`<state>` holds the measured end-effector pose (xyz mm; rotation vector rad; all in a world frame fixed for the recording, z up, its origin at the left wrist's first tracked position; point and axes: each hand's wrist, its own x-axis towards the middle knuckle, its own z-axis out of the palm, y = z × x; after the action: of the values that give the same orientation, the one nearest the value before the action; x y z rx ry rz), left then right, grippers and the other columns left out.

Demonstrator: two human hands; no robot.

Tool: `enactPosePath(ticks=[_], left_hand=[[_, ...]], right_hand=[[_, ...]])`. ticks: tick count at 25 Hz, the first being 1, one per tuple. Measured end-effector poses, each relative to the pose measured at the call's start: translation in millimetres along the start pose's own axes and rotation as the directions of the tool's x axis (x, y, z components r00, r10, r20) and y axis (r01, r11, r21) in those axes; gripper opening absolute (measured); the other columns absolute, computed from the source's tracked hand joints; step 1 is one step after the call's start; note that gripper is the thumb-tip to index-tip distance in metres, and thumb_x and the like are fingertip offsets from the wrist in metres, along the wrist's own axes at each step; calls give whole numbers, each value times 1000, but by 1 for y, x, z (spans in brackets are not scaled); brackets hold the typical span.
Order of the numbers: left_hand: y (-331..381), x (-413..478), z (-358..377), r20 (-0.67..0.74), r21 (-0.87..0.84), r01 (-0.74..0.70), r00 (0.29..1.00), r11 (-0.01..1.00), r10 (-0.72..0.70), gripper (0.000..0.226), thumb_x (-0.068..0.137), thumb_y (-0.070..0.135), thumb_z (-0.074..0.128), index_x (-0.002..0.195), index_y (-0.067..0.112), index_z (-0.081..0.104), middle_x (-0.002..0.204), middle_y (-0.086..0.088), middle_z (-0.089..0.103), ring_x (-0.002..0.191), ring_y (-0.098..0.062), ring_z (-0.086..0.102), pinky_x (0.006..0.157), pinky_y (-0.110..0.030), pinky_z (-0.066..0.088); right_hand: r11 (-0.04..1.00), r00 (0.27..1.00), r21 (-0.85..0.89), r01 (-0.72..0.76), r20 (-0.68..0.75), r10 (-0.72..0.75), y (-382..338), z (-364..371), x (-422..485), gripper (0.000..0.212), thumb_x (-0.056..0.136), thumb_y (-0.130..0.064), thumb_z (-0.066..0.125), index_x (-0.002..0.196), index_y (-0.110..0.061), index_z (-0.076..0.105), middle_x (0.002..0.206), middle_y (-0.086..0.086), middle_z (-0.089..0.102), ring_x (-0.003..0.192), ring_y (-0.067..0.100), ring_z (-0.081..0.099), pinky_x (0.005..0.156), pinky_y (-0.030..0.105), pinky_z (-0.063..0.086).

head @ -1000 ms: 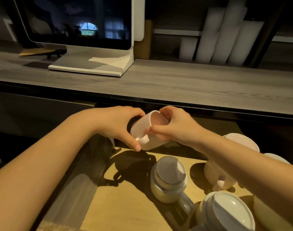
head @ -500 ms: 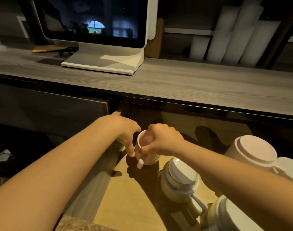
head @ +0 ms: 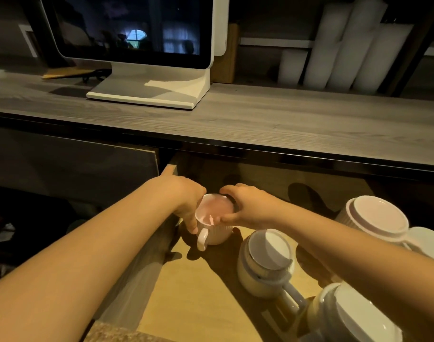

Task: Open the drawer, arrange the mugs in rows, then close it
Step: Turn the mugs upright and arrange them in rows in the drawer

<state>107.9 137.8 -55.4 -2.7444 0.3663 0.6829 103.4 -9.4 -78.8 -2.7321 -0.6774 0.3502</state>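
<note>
So the drawer (head: pixel 198 299) is pulled open under the worktop (head: pixel 260 119), and both hands are on a pink ribbed mug (head: pixel 214 222) sitting upright at its far-left corner, about 11 o'clock. Left hand (head: pixel 183 201) fingers clamped on the left rim, right hand (head: pixel 248 206) pinching the right rim. Handle points at 6. Other mugs (head: pixel 266 262) sit upside down off at 3 to 5 o'clock.
</note>
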Motion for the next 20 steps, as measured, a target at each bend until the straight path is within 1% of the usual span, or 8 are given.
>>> enactPosePath(ticks=[2, 3, 5, 7, 10, 14, 17, 20], left_hand=[[7, 3, 3, -112, 20, -32, 993, 999, 34, 81, 77, 49, 66, 143, 23, 27, 141, -2, 44, 132, -26, 38, 113, -50, 15], [10, 5, 5, -150, -7, -62, 987, 998, 60, 82, 79, 49, 64, 144, 24, 23, 143, -4, 42, 132, -27, 37, 112, -50, 16], [17, 10, 12, -145, -128, -118, 985, 985, 99, 82, 82, 44, 63, 146, 23, 16, 145, -6, 38, 128, -27, 41, 107, -46, 30], [22, 14, 19, -145, -206, -138, 983, 969, 109, 84, 81, 39, 67, 146, 24, 16, 142, -6, 40, 122, -26, 47, 96, -36, 45], [21, 17, 22, -226, -180, -117, 971, 977, 75, 83, 76, 39, 72, 142, 23, 24, 137, -5, 45, 117, -25, 51, 87, -32, 49], [22, 18, 22, -239, -173, -84, 970, 981, 41, 82, 75, 43, 71, 141, 22, 27, 135, -6, 48, 114, -25, 53, 87, -32, 50], [22, 17, 23, -213, -181, -81, 976, 980, 42, 84, 75, 43, 72, 141, 23, 25, 136, -6, 46, 116, -24, 51, 89, -33, 50], [20, 12, 18, -138, -226, -89, 989, 970, 59, 91, 75, 42, 72, 144, 23, 17, 142, -5, 39, 122, -24, 46, 95, -33, 47]], right_hand=[[997, 999, -72, -18, 49, 22, 7, -11, -19, 58, 85, -42, 60, 135, -20, 41, 132, 5, 50, 111, 23, 54, 90, 31, 49], [994, 995, -107, -34, 85, 43, 10, -15, -30, 59, 85, -43, 59, 137, -22, 40, 134, 4, 49, 114, 23, 53, 91, 31, 49], [986, 984, -156, -55, 159, 80, 13, -16, -50, 65, 84, -47, 58, 140, -25, 35, 138, 3, 46, 117, 25, 52, 92, 33, 50], [978, 976, -203, -51, 199, 92, 12, -13, -64, 74, 79, -54, 60, 142, -27, 32, 137, 2, 47, 116, 25, 53, 89, 34, 52], [942, 980, -337, 1, 186, 65, 10, -1, -69, 86, 71, -64, 61, 142, -28, 28, 132, 2, 50, 108, 25, 56, 81, 33, 55], [894, 989, -446, 33, 141, 34, 13, 17, -65, 90, 70, -61, 65, 143, -26, 24, 130, 7, 49, 104, 27, 54, 73, 30, 51], [893, 996, -450, 24, 86, 17, 16, 22, -64, 86, 73, -55, 67, 141, -25, 26, 126, 9, 51, 102, 27, 54, 68, 29, 49], [924, 996, -380, 27, 85, 6, 17, 15, -68, 85, 70, -55, 69, 139, -25, 30, 123, 7, 51, 103, 25, 54, 75, 30, 52]])
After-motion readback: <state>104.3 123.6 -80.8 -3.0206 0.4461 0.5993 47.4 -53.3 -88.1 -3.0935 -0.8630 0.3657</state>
